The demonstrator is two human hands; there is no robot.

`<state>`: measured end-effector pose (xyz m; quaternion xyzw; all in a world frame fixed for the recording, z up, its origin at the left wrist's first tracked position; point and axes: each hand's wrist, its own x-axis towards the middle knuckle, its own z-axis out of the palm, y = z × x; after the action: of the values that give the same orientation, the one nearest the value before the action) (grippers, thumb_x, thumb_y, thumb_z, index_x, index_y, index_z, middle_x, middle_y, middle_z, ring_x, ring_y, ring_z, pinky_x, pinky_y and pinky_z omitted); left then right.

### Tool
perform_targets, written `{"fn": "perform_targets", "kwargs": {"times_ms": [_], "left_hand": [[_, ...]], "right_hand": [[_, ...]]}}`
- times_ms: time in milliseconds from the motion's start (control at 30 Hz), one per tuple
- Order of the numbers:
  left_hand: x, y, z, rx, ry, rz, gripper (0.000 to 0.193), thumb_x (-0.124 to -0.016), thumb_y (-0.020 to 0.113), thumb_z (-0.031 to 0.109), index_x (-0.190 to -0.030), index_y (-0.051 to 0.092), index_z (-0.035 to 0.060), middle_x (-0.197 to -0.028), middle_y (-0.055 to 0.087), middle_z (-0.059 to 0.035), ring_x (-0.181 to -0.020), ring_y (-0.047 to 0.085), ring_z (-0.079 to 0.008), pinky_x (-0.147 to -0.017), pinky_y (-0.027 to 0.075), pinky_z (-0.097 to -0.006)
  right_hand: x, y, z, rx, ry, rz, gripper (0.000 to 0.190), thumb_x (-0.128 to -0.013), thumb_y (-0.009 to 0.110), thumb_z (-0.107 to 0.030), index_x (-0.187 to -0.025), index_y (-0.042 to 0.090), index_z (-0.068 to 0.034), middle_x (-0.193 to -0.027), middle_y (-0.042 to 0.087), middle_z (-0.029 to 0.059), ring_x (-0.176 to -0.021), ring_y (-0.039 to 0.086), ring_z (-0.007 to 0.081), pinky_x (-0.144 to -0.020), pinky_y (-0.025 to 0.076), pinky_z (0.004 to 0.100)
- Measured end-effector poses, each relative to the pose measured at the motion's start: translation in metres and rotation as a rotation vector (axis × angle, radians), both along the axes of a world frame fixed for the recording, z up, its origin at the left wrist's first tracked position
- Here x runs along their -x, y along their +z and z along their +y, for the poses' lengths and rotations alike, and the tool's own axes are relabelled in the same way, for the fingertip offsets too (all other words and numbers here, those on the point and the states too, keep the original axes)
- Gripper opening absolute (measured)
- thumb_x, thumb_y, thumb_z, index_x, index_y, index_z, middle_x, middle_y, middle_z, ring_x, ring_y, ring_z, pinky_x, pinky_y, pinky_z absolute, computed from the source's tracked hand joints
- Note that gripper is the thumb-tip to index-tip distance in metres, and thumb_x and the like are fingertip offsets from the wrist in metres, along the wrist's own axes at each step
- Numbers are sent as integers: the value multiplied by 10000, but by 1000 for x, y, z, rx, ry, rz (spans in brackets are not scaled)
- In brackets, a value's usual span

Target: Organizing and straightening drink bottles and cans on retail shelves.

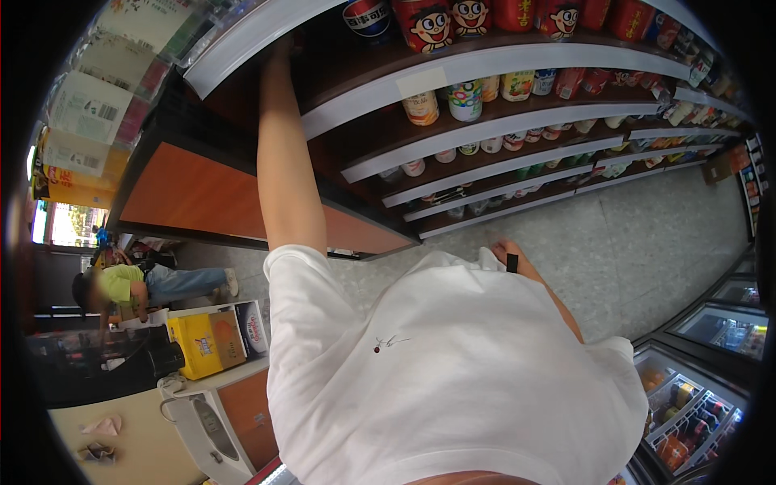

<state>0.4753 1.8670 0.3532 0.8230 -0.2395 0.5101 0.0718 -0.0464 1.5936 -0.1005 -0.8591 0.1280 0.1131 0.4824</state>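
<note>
My left arm stretches up to the shelving. My left hand (290, 45) is deep in the dark upper compartment at the shelf's left end; its fingers and anything in them are lost in shadow. A blue Pepsi can (367, 17) stands to its right, followed by red cans with a cartoon face (429, 27). My right hand (502, 247) hangs low beside the hem of my white T-shirt (448, 364), over the grey floor. It is small and blurred, and its finger pose is unclear. A black band (512, 263) lies at that wrist.
Lower shelves (485, 115) hold rows of cans and bottles. An orange-brown end panel (194, 188) and hanging packets (91, 109) are at left. A person in a yellow-green top (118, 284) stands by a counter with a yellow carton (197, 345). Glass-topped coolers (685, 400) line the right.
</note>
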Motion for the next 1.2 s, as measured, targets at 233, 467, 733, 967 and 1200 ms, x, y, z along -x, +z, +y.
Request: {"fn": "perform_targets", "kwargs": {"times_ms": [233,467,733,967,1200], "left_hand": [[62,-6,-21,256,-176,143,390,-914,609,274,-1213,585,25,-1162,622,-185,-1118,574,-341,-952,454,-436],[168,20,-87,508,-850,661,480,-816,773,208,-1184,552,-4,-1034,649,-97,-980,610,-209,-858,478,-335],[154,13,-28,351,-474,572,580,-756,724,540,-1080,650,65,-937,700,-156,-865,682,-328,-783,524,-407],[151,1,-13,481,-162,145,448,-797,692,439,-1005,647,45,-900,678,-162,-820,641,-393,-730,511,-495],[128,0,8,402,-315,-251,335,-792,686,268,-1013,635,22,-916,641,-187,-910,584,-416,-819,466,-508]], "right_hand": [[39,-37,-1,-210,-285,303,209,-819,628,-163,-898,684,22,-810,701,153,-755,681,225,-661,528,329],[18,-67,8,-302,-319,88,220,-866,599,-128,-1016,665,20,-848,672,93,-698,628,179,-644,510,306],[-17,5,48,-271,-180,67,229,-895,568,-118,-1055,639,30,-862,686,98,-753,658,159,-705,534,291],[-30,27,38,-266,-137,27,236,-906,568,-126,-1075,630,28,-888,682,81,-778,656,150,-724,533,289],[-82,178,27,-367,-137,-255,240,-933,583,-139,-1131,624,-9,-930,679,37,-839,622,98,-779,494,251]]}}
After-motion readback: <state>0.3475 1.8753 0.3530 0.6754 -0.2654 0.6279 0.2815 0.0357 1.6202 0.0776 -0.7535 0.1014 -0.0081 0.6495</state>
